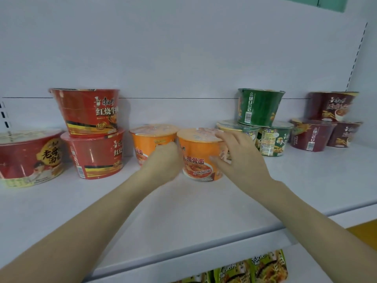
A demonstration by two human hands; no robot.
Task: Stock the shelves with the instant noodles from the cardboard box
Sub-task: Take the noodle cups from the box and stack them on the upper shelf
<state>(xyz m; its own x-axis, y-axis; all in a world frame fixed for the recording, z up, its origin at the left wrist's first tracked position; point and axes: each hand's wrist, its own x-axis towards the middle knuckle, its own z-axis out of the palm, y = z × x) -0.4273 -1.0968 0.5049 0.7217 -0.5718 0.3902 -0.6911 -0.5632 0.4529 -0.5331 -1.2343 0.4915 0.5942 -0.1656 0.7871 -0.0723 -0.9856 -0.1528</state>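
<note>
Stocking | right hand point(241, 160) grasping orange noodle bowl point(201, 153) | standing upright on shelf point(183, 211), just beside second orange bowl point(152, 137) | left hand point(164, 160) curling at bowl's left side, grip impossible to tell

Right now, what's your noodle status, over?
Status: right hand wraps front orange cup, left hand curled against it, grip unclear. Cup upright on shelf. Close behind-left, second orange cup.
</note>
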